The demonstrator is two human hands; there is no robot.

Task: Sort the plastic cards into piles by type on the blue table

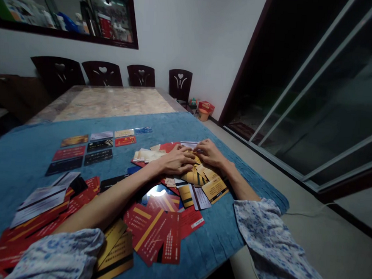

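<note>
My left hand [178, 159] lies over a heap of plastic cards, its fingers stretched across gold cards [193, 176]. Close beside it, my right hand [208, 152] bends its fingers down into the far side of the same heap. Its fingertips are pressed together, and whatever sits between them is hidden. A pale card [188, 144] shows just behind both hands. Nearer to me, a gold card [215, 190] and a white striped card [200, 198] stick out of the heap. Red cards [149, 230] fan out below my left forearm.
Cards in rows, among them a red card [125, 140] and a black card [98, 157], lie on the blue cloth [161, 127] at left. More red cards [43, 223] are piled under my left arm. Dark chairs [179, 84] stand behind the table; glass doors [319, 102] are at right.
</note>
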